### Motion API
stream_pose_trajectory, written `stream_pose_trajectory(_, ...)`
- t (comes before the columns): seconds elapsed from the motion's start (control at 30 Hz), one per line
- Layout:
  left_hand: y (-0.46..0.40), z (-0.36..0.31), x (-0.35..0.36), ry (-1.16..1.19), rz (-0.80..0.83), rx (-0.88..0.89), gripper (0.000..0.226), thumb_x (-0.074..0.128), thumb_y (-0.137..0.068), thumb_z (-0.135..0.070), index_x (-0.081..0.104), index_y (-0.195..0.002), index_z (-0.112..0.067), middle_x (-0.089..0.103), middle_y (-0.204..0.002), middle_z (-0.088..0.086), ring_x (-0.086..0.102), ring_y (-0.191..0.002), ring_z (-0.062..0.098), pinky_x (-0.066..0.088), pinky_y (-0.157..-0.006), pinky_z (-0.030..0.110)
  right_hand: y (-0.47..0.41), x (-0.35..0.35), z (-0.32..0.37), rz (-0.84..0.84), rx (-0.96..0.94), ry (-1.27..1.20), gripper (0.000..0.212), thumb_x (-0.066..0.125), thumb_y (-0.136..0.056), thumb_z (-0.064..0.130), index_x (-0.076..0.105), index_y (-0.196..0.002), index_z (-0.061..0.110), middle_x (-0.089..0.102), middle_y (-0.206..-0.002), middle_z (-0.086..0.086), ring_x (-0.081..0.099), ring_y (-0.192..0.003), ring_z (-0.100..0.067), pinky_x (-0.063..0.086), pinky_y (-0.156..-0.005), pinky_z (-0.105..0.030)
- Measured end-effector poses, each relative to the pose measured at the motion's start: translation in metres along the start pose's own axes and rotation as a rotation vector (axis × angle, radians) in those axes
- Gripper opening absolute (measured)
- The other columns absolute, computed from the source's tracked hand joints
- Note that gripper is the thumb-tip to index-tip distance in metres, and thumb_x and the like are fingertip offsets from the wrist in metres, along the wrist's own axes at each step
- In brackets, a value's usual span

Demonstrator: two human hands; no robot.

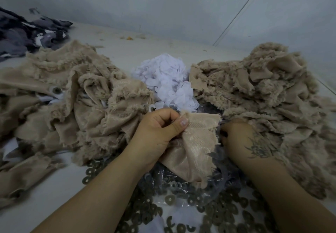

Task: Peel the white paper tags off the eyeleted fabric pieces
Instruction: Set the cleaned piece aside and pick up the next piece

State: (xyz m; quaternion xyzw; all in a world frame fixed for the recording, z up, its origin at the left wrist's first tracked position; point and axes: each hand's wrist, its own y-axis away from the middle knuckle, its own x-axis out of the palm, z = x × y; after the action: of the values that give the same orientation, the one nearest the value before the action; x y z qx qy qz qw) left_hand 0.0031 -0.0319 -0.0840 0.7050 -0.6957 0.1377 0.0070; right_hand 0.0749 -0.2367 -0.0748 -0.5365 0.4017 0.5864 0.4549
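While I am watching through the head camera, the left hand [160, 129] is pinching the top edge of a tan piece [196, 147] between thumb and curled fingers, which I judge is to keep its smooth backing turned up and taut. The right hand [243, 138] is lying at that piece's right edge with its fingers tucked under the fabric, so I cannot tell whether they are gripping anything or merely feeling for a tag. No tag is showing on the held piece itself; it may be on the hidden side. Sorting seems to be explaining the layout: the left pile [72, 94] is showing an eyelet [56, 89] and slips of white paper, so I am taking those as pieces waiting, while the right pile [263, 87] is showing no white and is probably finished work. Between them, just beyond the hands, the tag heap [167, 80] is sitting within easy tossing reach. Loose washers [170, 199] are lying scattered over a plastic bag [205, 192] under the forearms, and dark cloth [27, 33] is lying far left on the table [54, 187].
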Motion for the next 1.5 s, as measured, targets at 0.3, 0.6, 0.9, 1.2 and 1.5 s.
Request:
stream_pose_trajectory(0.3,0.002,-0.001,0.001,0.002,0.006,-0.003,0.019,0.072,-0.081,-0.025,0.064,-0.067,-0.015,0.052,-0.072,0.014,0.045,-0.072,0.027,0.040,-0.067,0.036,0.005,-0.005,0.002,-0.129,-0.015,-0.063,0.026,0.069,-0.086,0.017,0.059,-0.062,0.021,0.063,-0.071,-0.005,0.045,-0.057,-0.014,0.029,-0.052,-0.026)
stream_pose_trajectory(0.6,0.001,-0.002,0.002,0.007,-0.001,0.012,0.018,0.072,-0.081,-0.024,0.065,-0.066,-0.018,0.054,-0.070,0.013,0.046,-0.068,0.025,0.043,-0.062,0.030,0.008,-0.010,-0.004,-0.379,-0.046,-0.126,0.025,0.076,-0.073,0.017,0.056,-0.059,0.013,0.052,-0.052,0.001,0.040,-0.047,-0.007,0.026,-0.046,-0.020)
stream_pose_trajectory(0.9,0.001,-0.003,0.001,0.046,0.027,0.129,0.019,0.068,-0.085,-0.019,0.067,-0.066,-0.024,0.063,-0.066,-0.007,0.057,-0.063,0.004,0.049,-0.061,0.016,0.037,-0.052,0.018,0.437,-0.023,-0.892,0.021,0.075,-0.077,-0.004,0.081,-0.074,0.016,0.076,-0.077,-0.015,0.074,-0.064,-0.022,0.061,-0.060,-0.029)
stream_pose_trajectory(1.2,0.003,-0.006,0.003,-0.027,0.031,0.128,0.018,0.070,-0.083,-0.019,0.068,-0.066,-0.023,0.064,-0.065,-0.005,0.057,-0.063,0.007,0.049,-0.061,0.018,0.038,-0.023,0.050,0.353,0.043,-1.755,0.026,0.071,-0.063,0.000,0.080,-0.088,0.002,0.076,-0.093,-0.020,0.075,-0.074,-0.026,0.060,-0.062,-0.030)
stream_pose_trajectory(1.5,0.004,-0.006,0.007,-0.194,0.005,0.162,0.030,0.072,-0.086,-0.010,0.064,-0.062,-0.027,0.057,-0.059,-0.011,0.050,-0.055,0.003,0.044,-0.053,0.016,0.045,-0.007,0.060,0.015,0.040,-1.723,0.053,0.087,-0.044,0.026,0.079,-0.093,0.007,0.077,-0.088,-0.017,0.074,-0.074,-0.025,0.058,-0.062,-0.031)
